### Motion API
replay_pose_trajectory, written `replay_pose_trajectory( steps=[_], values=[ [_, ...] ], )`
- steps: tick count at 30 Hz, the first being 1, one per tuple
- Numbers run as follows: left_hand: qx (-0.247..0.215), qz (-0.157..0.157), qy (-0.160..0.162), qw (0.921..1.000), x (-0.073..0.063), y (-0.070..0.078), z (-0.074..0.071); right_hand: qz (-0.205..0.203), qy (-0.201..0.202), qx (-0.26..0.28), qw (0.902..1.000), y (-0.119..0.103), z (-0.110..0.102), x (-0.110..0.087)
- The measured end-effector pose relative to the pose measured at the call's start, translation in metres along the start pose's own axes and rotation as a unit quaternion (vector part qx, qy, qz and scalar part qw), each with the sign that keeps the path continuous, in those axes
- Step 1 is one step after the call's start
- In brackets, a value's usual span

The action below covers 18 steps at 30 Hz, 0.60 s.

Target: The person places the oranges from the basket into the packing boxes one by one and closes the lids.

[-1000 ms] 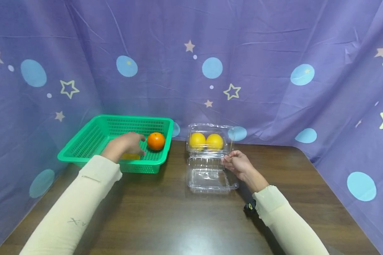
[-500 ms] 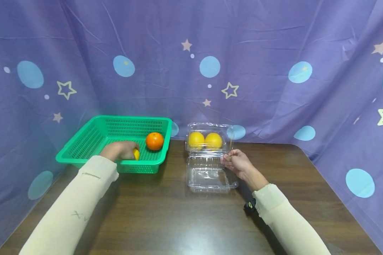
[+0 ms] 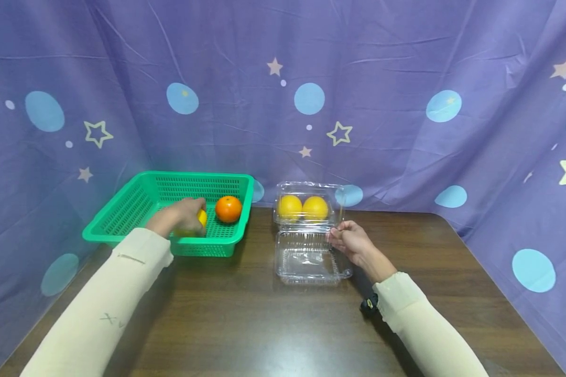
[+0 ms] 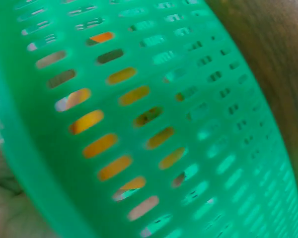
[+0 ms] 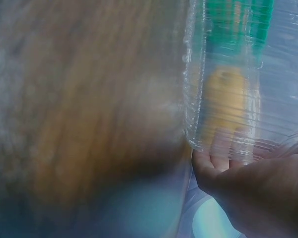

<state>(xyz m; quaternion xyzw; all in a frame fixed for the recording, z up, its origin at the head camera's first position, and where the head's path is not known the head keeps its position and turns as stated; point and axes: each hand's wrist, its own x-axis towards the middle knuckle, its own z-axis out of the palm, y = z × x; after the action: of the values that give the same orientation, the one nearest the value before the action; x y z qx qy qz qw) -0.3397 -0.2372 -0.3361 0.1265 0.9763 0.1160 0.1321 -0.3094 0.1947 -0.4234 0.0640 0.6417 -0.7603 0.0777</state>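
Note:
My left hand is inside the green plastic basket, its fingers curled round a yellow fruit that it mostly hides. The left wrist view shows this fruit only in patches through the slots of the basket wall. An orange lies to the right of that hand, at the basket's right end. My right hand pinches the right edge of a clear plastic clamshell container, near the fold between its two halves. Two yellow round fruits sit side by side in its back half.
The brown wooden table carries everything. A purple curtain with stars and blue spots hangs close behind the basket and container and along both sides. A dark wrist device is at my right cuff.
My left hand first reached over the yellow fruit with spread fingers, then closed round it and rose slightly within the basket. The right hand keeps its pinch on the container.

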Motion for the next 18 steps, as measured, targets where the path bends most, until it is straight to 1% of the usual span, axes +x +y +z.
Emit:
replay_pose_trajectory(
  steps=[3, 9, 14, 18],
  values=[
    [0.029, 0.007, 0.029, 0.9991, -0.001, 0.005, -0.008, -0.001, 0.001, -0.002, 1.0, -0.001, 0.001, 0.0],
    [0.064, 0.009, 0.08, 0.9947, -0.002, 0.015, -0.02, -0.001, 0.003, -0.002, 1.0, -0.002, 0.002, 0.0],
    [0.069, 0.021, 0.11, 0.9914, -0.002, 0.026, -0.027, 0.0, 0.005, -0.001, 1.0, -0.001, 0.002, -0.001],
    [0.062, 0.033, 0.13, 0.989, -0.005, 0.041, -0.032, 0.0, 0.004, -0.001, 1.0, -0.002, 0.003, -0.002]
  ],
)
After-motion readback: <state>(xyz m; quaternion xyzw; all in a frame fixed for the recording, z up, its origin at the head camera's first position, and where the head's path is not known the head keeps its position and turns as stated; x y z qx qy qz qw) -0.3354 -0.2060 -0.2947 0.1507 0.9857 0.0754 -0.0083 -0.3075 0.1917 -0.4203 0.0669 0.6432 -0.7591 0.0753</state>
